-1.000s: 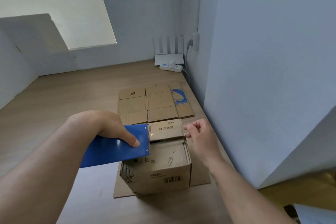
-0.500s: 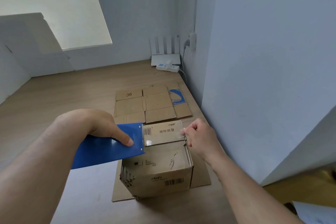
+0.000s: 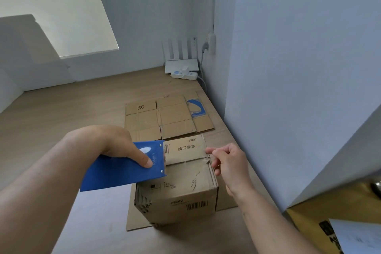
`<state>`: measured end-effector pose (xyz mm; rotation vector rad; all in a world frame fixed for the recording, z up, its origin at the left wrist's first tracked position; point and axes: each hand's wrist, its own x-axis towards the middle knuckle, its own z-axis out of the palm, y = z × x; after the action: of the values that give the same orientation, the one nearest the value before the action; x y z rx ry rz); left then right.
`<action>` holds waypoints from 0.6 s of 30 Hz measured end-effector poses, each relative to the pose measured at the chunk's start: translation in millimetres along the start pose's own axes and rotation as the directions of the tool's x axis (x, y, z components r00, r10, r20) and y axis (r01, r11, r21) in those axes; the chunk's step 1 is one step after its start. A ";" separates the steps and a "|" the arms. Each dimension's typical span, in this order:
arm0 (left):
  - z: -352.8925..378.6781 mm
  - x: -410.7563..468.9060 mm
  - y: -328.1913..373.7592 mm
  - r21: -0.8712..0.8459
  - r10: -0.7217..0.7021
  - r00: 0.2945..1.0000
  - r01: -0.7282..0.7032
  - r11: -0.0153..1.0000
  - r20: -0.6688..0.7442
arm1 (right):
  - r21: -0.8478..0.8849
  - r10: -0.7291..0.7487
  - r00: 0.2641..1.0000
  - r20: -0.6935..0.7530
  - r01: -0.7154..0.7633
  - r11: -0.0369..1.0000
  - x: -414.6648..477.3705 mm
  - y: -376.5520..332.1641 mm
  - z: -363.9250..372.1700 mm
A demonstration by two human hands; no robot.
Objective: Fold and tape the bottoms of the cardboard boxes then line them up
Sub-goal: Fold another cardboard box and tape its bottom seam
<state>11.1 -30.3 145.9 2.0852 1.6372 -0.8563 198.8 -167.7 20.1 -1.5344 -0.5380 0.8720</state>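
A brown cardboard box (image 3: 185, 192) stands on the floor with its folded flaps facing up and a seam across the middle. My left hand (image 3: 115, 142) grips a blue tape dispenser (image 3: 123, 169) whose front edge sits at the left end of that seam. My right hand (image 3: 231, 163) is at the box's right top edge, fingers curled, pinching the end of the clear tape there. The tape itself is hard to make out along the seam.
Several flattened cardboard boxes (image 3: 165, 117) lie on the wooden floor behind the box, and a cardboard sheet (image 3: 136, 218) lies under it. A white router (image 3: 181, 66) and power strip (image 3: 185, 75) sit in the far corner. A wall (image 3: 288, 88) runs close on the right.
The dispenser has shifted slightly left along the box top, drawing the tape across the seam. My right hand has stayed at the right edge.
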 end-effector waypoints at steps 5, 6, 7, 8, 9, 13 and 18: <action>-0.3 3.2 4.2 0.001 0.013 1.000 -0.013 1.000 0.008 | 0.048 0.092 0.995 -0.043 -0.090 0.995 4.5 3.2 -0.6; -0.6 4.0 4.0 0.003 0.011 1.000 -0.011 1.000 0.010 | 0.021 0.090 0.995 -0.034 -0.090 0.996 6.0 2.3 -0.9; -1.3 4.8 3.3 0.003 0.008 1.000 -0.008 1.000 0.012 | -0.016 0.085 0.996 -0.018 -0.085 0.996 7.0 1.2 -1.0; -2.0 5.4 2.1 -0.001 0.006 1.000 -0.006 1.000 0.017 | -0.066 0.085 0.996 0.005 -0.085 0.994 7.9 0.2 -0.8; -2.3 5.7 0.7 -0.006 0.006 1.000 -0.006 1.000 0.023 | -0.132 0.093 0.995 0.025 -0.089 0.987 8.8 -0.4 -0.4; -0.9 6.4 -1.9 -0.012 0.013 1.000 -0.012 1.000 0.022 | -0.248 0.160 0.986 0.035 -0.147 0.958 16.5 2.9 -2.8; 3.6 5.8 -6.1 -0.048 0.016 1.000 -0.016 0.999 0.004 | -0.488 0.390 0.919 -0.063 -0.369 0.791 8.9 62.9 -9.1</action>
<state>5.2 -26.4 140.0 2.0602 1.6203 -0.8080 202.0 -176.9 -43.3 -2.1504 -0.5111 1.1342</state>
